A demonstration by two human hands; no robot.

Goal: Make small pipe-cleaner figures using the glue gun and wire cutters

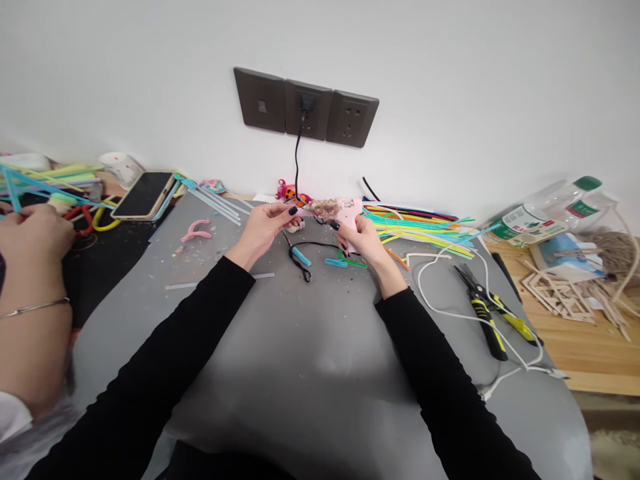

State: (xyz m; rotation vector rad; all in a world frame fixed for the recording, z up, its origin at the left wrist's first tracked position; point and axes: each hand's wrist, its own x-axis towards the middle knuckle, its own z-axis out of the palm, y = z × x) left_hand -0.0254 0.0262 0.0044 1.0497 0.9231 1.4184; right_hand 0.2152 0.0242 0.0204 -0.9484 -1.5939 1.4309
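Both my arms in black sleeves reach out over a grey mat (280,347). My left hand (265,225) is closed in a pinch near a small sparkly piece (325,208) at the far edge of the mat. My right hand (361,239) grips a pink glue gun (346,215), whose black cord (299,153) runs up to a wall socket (307,109). Short blue and green straw pieces (336,262) and a black loop lie just in front of my hands.
A pile of coloured straws (420,230) lies to the right, with yellow-handled pliers (493,320), a white cable and wooden sticks (565,293) beyond. A phone (143,195) leans at the left. Another person's hand (33,233) holds blue straws at the far left.
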